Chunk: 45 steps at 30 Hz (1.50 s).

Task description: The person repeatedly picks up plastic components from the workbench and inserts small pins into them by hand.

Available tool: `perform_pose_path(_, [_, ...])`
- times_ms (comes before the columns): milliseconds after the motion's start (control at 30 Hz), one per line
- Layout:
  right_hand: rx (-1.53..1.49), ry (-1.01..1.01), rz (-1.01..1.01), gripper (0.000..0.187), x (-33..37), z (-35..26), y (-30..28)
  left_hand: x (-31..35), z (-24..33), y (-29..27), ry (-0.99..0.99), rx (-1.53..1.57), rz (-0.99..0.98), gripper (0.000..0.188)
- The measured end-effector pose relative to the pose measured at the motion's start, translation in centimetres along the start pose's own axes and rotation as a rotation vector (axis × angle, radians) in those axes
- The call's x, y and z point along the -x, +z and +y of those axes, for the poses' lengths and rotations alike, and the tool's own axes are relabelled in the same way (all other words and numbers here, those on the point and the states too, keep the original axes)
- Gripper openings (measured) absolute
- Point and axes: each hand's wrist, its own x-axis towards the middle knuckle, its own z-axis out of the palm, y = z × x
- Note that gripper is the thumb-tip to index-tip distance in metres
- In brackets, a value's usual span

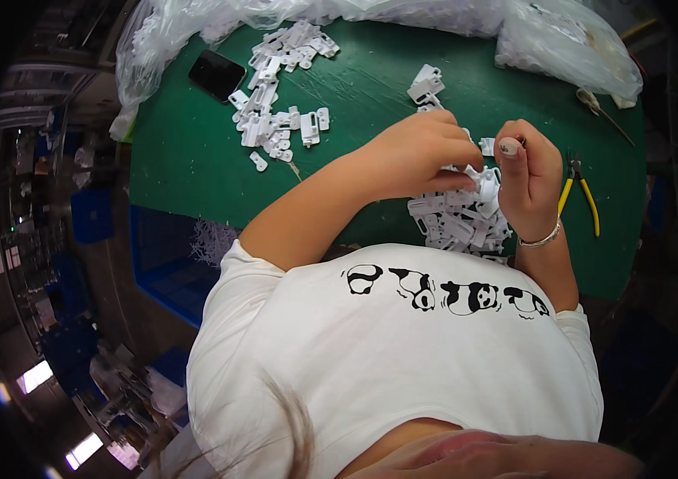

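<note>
Two piles of small white plastic parts lie before me, one point(463, 226) near my body under my hands, the other point(267, 112) farther left. My left hand point(431, 152) bends over the near pile, thumb and fingers closing round a white plastic part point(455, 168) that is mostly covered. Just to its right, my right hand point(529, 172) is curled closed with the thumb upright. A small dark bit shows by its thumb tip; what it holds is hidden. More white parts point(427, 84) lie beyond my left hand, and a single one point(487, 146) sits between the hands.
Yellow-handled cutting pliers point(581, 191) lie right of my right hand, with a thin pointed tool point(606, 116) farther off. A black phone point(217, 76) rests at the far left of the green table point(187, 168). Filled clear bags point(563, 48) line the back; a blue crate point(163, 263) stands lower left.
</note>
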Motion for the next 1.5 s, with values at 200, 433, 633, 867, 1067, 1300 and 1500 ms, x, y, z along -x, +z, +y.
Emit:
perform_pose_path(200, [0.025,0.011,-0.015,0.026,-0.4,0.2,0.6,2.4,0.7,-5.5,-0.281,-0.462,0.154,0.025])
perform_pose_path(433, [0.021,-0.014,0.001,0.026,-0.4,-0.1,0.7,8.8,-0.7,-9.4,-0.761,-0.806,0.121,0.026])
perform_pose_path(633, [0.001,0.013,-0.011,0.027,-0.5,-0.3,0.7,8.7,-2.0,-7.9,-0.779,-0.638,0.088,0.024])
perform_pose_path(867, [-0.014,0.035,0.019,0.027,-0.4,-0.1,0.7,5.8,-1.1,-7.1,-0.777,0.219,0.484,0.011])
perform_pose_path(1067, [0.035,0.035,0.044,0.028,-0.5,0.1,0.6,0.2,2.4,-4.6,-0.373,1.166,0.65,0.01])
perform_pose_path(1300, [0.061,0.035,0.041,0.028,-0.5,0.0,0.4,-1.0,2.0,-0.6,-0.53,1.52,0.511,0.007])
perform_pose_path(1500, [0.047,0.001,0.02,0.024,-0.7,0.1,0.6,-0.3,1.7,-0.4,-0.632,1.657,0.331,0.015])
